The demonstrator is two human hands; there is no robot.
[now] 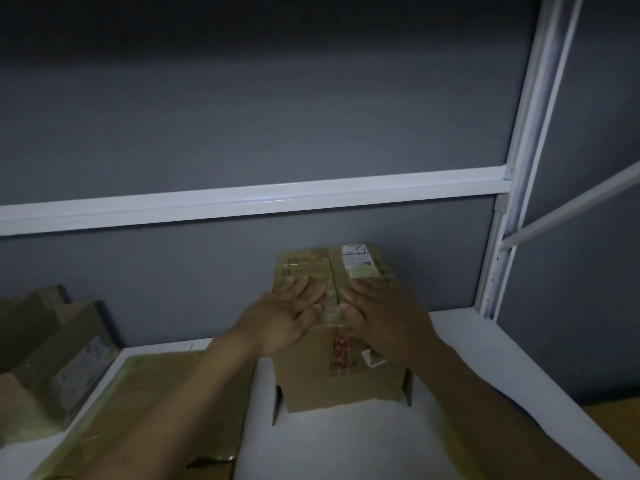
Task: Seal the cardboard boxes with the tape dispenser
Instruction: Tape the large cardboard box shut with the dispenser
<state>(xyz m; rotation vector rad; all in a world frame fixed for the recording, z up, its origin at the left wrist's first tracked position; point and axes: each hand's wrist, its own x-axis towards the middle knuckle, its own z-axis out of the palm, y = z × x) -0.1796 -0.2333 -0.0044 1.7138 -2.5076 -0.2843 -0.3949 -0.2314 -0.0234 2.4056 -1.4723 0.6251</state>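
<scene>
1. Cardboard box [311, 382]: stands upright on the white shelf board [346, 445], centre of view, its far side close to the grey wall [242, 116]. The top flaps are folded down and meet at a seam [331, 303] that runs from the near edge to the far edge under glossy tape. The lower flaps splay outward at the near bottom corners.
2. Left hand [280, 320]: lies flat on the left top flap, fingers straight and spread towards the seam; it grasps nothing.
3. Right hand [381, 320]: lies flat on the right top flap, fingers straight, fingertips just beside the seam; likewise released, pressing and not gripping.
4. White label [356, 261]: stuck on the far right part of the box top; its text is too small to read.
5. Red print [341, 344]: on the near face of the box, beside a small sticker [374, 358].
6. Flattened cardboard [166, 393]: lies on the shelf board, left of the box, under the left forearm.
7. Further boxes [59, 351]: dim, beyond the left edge of the shelf board.
8. White rack beam [259, 202] and upright [512, 202]: frame the bay behind and to the right of the box.
</scene>
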